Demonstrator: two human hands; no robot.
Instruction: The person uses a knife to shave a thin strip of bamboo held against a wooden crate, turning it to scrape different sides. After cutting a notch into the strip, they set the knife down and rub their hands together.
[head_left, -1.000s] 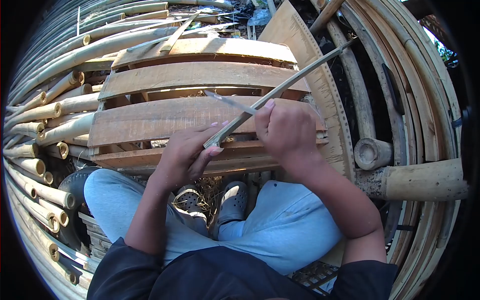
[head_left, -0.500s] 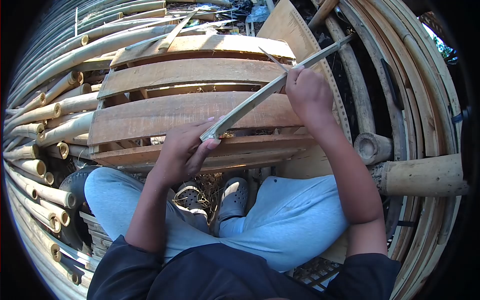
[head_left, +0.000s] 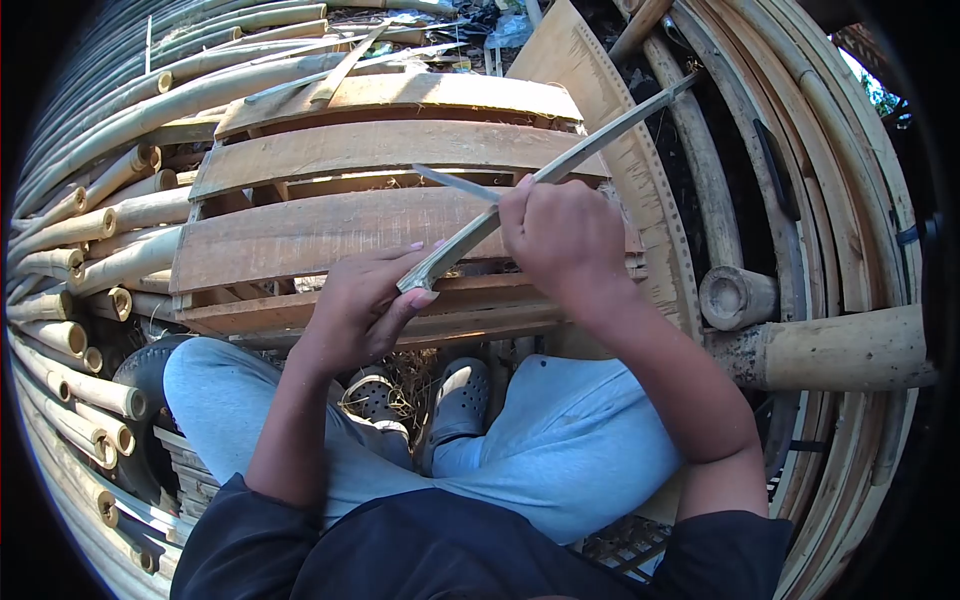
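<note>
A long split bamboo strip (head_left: 590,146) slants from my left hand up to the far right, above a slatted wooden bench (head_left: 330,232). My left hand (head_left: 365,300) grips the strip's near end between thumb and fingers. Closed in a fist, my right hand (head_left: 568,235) is around the handle of a knife (head_left: 452,181). Its blade points left and lies across the strip near the middle. The handle itself is hidden inside the fist.
Stacked bamboo poles (head_left: 75,255) fill the left side. Long bamboo strips (head_left: 835,150) curve along the right, near a thick bamboo piece (head_left: 840,350). A wooden board (head_left: 600,90) leans behind the bench. Loose slats (head_left: 345,68) lie at its far edge.
My right hand has slid the knife down along the bamboo strip, left and nearer to me. My left hand has stayed at the strip's near end.
</note>
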